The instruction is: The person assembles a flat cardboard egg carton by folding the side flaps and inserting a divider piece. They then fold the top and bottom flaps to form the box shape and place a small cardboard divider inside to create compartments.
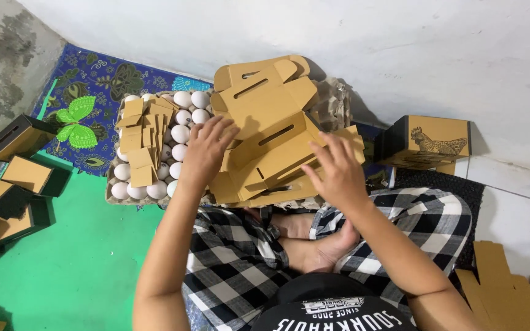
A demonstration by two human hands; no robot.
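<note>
Hands (pixel 207 150) open on cardboard stack (pixel 271 141)

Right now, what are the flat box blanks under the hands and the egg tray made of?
Box blanks: looks like thin brown cardboard, matte, with die-cut slots and fold lines. Both the left hand and right hand rest on the pile. Egg tray: probably moulded paper pulp, grey and rough at the rim, though little of it shows.

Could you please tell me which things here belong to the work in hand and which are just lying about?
In hand: left hand and right hand, both on the stack of flat cardboard carriers.

Lying about: tray of white eggs, cardboard strips, folded boxes, box with a chicken picture.
</note>
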